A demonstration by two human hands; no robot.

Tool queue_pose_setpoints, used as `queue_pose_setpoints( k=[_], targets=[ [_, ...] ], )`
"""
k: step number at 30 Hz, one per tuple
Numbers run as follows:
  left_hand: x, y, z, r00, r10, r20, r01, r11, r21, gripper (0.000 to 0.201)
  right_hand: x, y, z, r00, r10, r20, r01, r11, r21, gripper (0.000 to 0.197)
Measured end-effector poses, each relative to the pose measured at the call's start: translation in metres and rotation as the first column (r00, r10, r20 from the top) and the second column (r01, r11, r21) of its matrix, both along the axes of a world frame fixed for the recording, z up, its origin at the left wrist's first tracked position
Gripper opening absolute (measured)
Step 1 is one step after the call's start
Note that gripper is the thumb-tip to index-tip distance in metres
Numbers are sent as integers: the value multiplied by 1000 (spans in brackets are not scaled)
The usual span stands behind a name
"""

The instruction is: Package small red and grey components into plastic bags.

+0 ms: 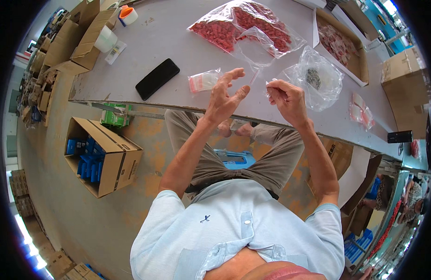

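Note:
My left hand point(225, 95) hovers over the near part of the table, thumb and fingers apart, holding nothing. Beside it lies a stack of small clear zip bags point(204, 81) with red edges. My right hand point(289, 100) is closed in a pinch; whatever its fingertips hold is too small to make out. Between the hands is a thin, clear strip with a reddish edge point(254, 77), perhaps a bag seen edge-on. To the right of my right hand, an open clear bag point(330, 88) holds small dark metallic pieces point(313, 78). Beyond the hands sits a large clear bag of red pieces point(262, 25).
A black phone point(157, 79) and an orange-and-white tape roll point(128, 15) lie to the left. On the right stand a carton tray of filled small bags point(337, 44) and more small bags point(361, 111). A carton with blue boxes point(115, 158) is on the floor.

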State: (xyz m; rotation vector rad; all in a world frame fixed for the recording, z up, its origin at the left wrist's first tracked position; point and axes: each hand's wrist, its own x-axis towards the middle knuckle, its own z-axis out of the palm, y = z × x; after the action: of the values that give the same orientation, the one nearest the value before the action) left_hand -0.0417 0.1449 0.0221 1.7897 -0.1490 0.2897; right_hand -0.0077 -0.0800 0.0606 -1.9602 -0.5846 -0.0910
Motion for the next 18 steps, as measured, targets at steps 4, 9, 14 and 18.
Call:
queue_pose_setpoints(
  k=[4, 9, 14, 18],
  targets=[
    [7, -7, -6, 963, -160, -218, 111, 969, -219, 39, -9, -12, 4, 996, 89, -31, -89, 996, 0, 8],
    [7, -10, -18, 969, -174, -177, 147, 977, -158, 16, -12, -24, -2, 986, 139, -97, -140, 990, -3, 8],
    [1, -13, -19, 961, -179, -210, 149, 978, -147, 14, -13, -28, -5, 978, 130, -163, -131, 991, 3, 7],
    [0, -12, -24, 938, -250, -240, 184, 946, -266, 11, -12, -28, -7, 973, 129, -192, -130, 992, 10, 7]
  ],
)
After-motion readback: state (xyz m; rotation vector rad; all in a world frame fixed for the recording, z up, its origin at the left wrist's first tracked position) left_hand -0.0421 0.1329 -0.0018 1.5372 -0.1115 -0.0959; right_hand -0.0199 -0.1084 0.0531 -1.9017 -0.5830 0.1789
